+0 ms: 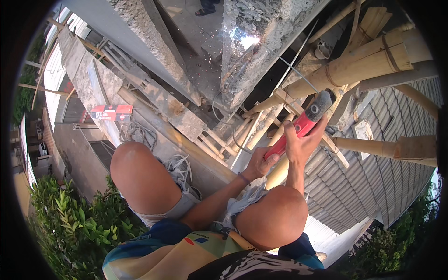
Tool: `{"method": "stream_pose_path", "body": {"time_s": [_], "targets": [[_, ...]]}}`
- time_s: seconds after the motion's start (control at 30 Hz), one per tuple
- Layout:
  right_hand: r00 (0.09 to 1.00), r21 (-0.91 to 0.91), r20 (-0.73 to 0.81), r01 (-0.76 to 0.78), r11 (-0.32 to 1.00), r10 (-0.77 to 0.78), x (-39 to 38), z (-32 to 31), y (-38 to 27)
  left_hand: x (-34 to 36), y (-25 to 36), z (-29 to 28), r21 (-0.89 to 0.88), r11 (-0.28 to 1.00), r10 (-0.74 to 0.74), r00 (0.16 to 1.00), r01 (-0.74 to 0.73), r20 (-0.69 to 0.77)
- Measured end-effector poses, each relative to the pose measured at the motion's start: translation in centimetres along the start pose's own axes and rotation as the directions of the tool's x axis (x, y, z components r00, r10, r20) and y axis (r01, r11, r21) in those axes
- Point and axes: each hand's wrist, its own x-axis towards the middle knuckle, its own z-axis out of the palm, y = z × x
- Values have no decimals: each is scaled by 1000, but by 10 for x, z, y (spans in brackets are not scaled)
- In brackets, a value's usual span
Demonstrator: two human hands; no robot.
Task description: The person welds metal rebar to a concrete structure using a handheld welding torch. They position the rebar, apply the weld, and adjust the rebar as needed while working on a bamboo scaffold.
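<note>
Both of my hands are closed round a red electrode holder (304, 125) with a dark, worn head. My right hand (306, 140) wraps its upper body, and my left hand (261, 164) grips the lower end of the handle. A thin grey welding rod (295, 71) runs from the holder's head up and left. At its tip a bright white-blue welding arc (249, 42) burns against a rough concrete beam (261, 21), and sparks scatter to the left. The glare hides the spot where the rod touches.
Bamboo poles (352, 65) form scaffolding at the right, above a grey tiled roof (373, 182). A red-and-white packet (112, 113) lies on a ledge at the left, with a bundle of grey cord (140, 134) below it. Another person's foot (204, 12) shows at the top. Leafy bushes (77, 214) are far below.
</note>
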Motion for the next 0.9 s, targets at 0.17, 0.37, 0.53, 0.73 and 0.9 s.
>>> {"method": "stream_pose_path", "body": {"time_s": [0.17, 0.37, 0.53, 0.73, 0.9], "targets": [[998, -15, 19, -55, 998, 55, 0, -2, -3, 1, -2, 2, -37, 999, -1, 1000, 1, 1], [999, 15, 3, -46, 999, 46, 1, 1, -5, 1, 14, -5, 21, 1000, -15, 999, 14, 42], [998, 13, 9, -57, 998, 57, 1, 1, -5, 1, 25, -9, 57, 997, -54, 996, 50, 66], [999, 13, 15, -43, 999, 43, 1, 0, -3, 2, 23, -7, 44, 998, -37, 998, 35, 58], [1000, 28, 8, -6, 1000, 6, 2, 1, -3, 1, 22, -10, 50, 997, -56, 996, 53, 63]]}}
